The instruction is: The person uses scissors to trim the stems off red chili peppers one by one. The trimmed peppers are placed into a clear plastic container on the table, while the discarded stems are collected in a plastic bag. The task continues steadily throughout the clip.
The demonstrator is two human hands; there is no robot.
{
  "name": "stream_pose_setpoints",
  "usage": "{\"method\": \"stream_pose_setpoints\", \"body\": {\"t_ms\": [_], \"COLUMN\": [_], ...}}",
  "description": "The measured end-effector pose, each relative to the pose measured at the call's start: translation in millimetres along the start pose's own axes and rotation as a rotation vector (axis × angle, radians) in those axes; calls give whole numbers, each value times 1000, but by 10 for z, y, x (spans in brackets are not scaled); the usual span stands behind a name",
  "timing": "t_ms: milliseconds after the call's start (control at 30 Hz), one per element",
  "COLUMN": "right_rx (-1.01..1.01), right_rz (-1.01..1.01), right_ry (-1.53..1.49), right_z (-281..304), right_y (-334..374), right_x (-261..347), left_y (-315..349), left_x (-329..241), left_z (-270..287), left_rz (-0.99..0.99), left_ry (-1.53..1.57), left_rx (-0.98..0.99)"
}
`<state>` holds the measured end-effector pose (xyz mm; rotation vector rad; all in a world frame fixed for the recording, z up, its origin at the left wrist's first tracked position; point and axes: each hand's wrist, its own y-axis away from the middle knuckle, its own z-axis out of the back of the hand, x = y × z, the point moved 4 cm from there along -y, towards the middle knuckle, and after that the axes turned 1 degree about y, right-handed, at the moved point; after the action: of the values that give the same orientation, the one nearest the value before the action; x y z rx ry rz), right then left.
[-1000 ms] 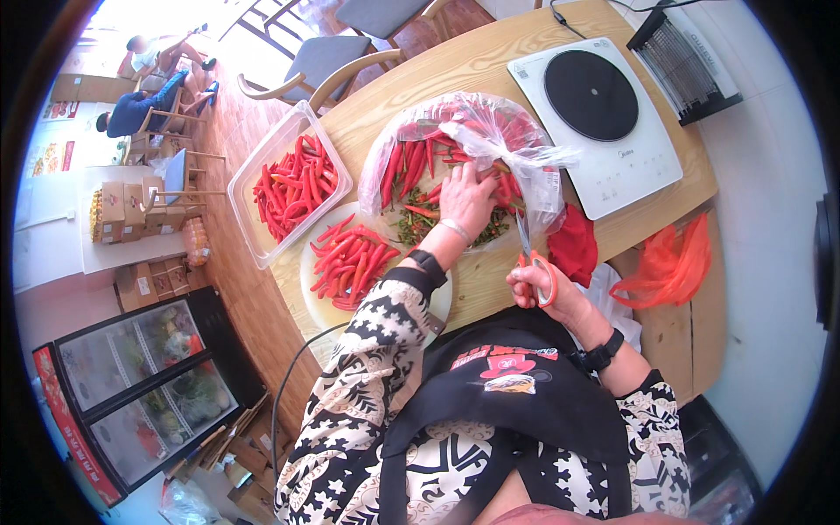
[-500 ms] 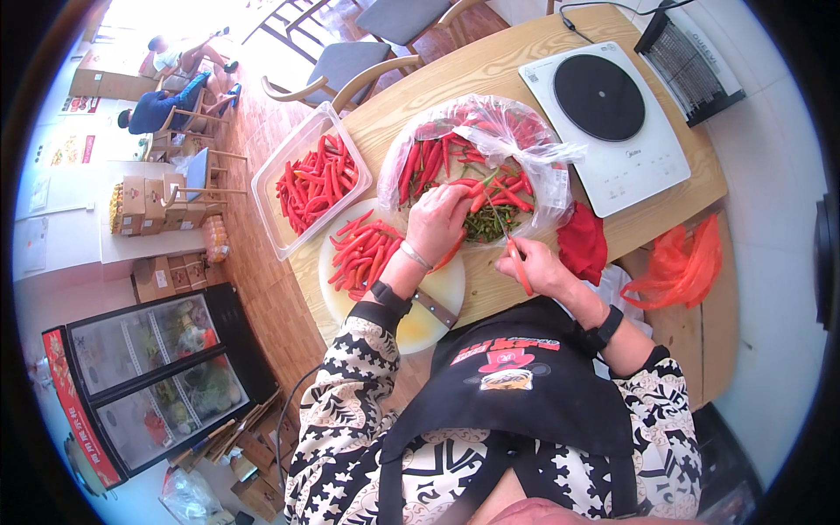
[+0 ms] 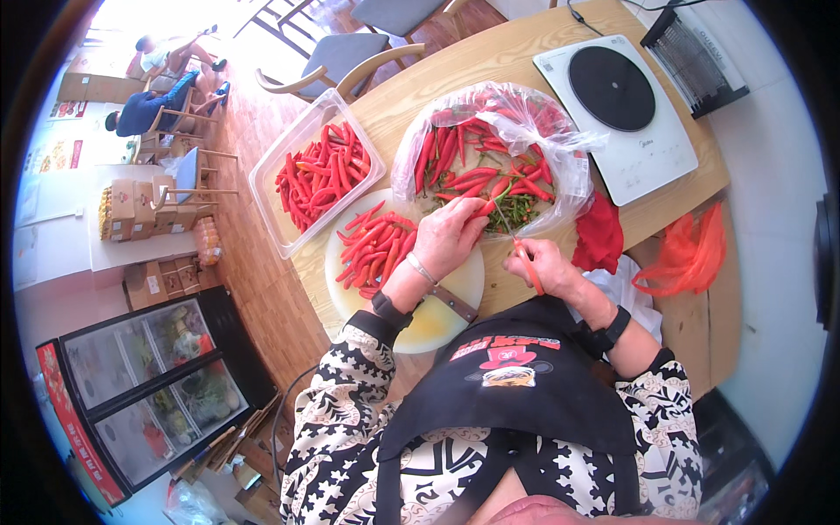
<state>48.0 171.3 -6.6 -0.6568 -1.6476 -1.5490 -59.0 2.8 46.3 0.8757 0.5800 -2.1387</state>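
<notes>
At twelve o'clock of the board, the left hand pinches a chili by the bag; the right hand is closed on scissors. Light, slick, bendy, the chili seems best held near the stem.

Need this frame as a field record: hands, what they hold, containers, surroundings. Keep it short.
left hand: grips a red chili at the edge of the plastic bag
right hand: holds orange-handled scissors, blades toward the chili's stem
bag contents: red chilies, cut green stems
round board: pile of trimmed chilies
clear tub: more red chilies
table: wooden, round
also there: white induction hob
</notes>
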Motion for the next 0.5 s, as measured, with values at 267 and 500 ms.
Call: {"method": "stream_pose_setpoints", "body": {"t_ms": [267, 500], "right_rx": [141, 196], "right_rz": [-106, -87], "right_ry": [-199, -122], "right_z": [-126, -27], "right_y": [145, 156], "right_x": [-61, 71], "left_y": [99, 54], "left_x": [107, 164], "left_z": [-85, -208], "left_rz": [97, 447], "left_ry": [261, 579], "left_rx": [128, 293]}}
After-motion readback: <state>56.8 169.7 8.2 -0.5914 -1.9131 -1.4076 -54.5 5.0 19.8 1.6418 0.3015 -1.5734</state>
